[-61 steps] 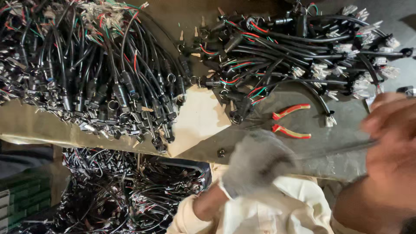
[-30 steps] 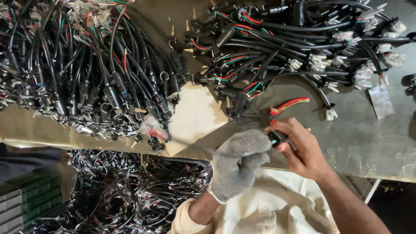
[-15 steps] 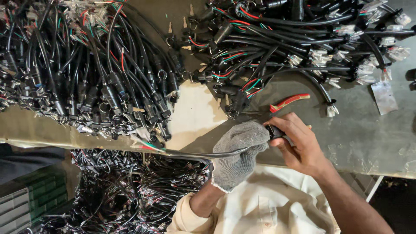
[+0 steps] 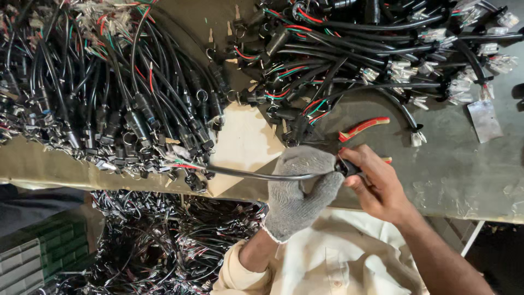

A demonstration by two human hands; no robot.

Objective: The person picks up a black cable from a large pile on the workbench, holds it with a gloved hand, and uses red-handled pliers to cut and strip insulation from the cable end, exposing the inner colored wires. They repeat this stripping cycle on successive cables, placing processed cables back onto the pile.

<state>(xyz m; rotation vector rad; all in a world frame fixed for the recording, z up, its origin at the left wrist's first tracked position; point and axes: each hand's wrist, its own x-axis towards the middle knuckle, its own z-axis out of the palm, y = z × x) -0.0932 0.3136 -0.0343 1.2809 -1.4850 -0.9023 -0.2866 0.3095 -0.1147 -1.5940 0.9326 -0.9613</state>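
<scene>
Left hand gloved, fisted around black cable; right hand pinching connector.

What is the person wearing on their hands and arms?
The left hand wears a grey knitted work glove with a lighter cuff edge, and a cream sleeve is pushed up near the elbow. The right hand has no glove, and that arm is bare, with no sleeve, watch or rings showing.
</scene>
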